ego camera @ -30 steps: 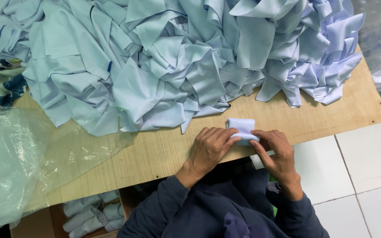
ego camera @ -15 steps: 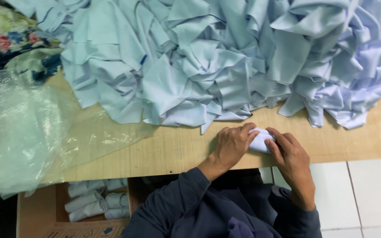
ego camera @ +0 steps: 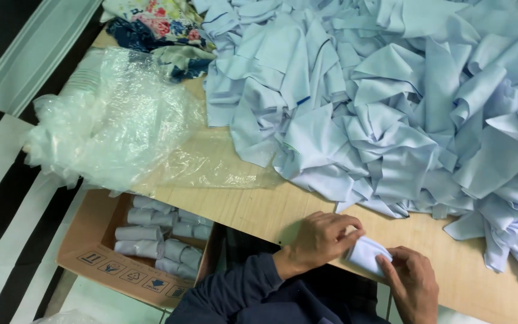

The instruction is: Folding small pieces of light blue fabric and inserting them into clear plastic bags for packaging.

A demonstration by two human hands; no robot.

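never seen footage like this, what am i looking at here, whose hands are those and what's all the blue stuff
No machine here: the picture comes from a camera worn on a person's head, looking down at their own two bare hands. The left hand and right hand together grip a small folded piece of pale blue cloth at the near edge of a wooden table. Behind it lies a big heap of the same pale blue cloth pieces. To the left sit crumpled clear plastic bags and some flowered fabric. Below the table, a cardboard box holds rolled-up cloth pieces.
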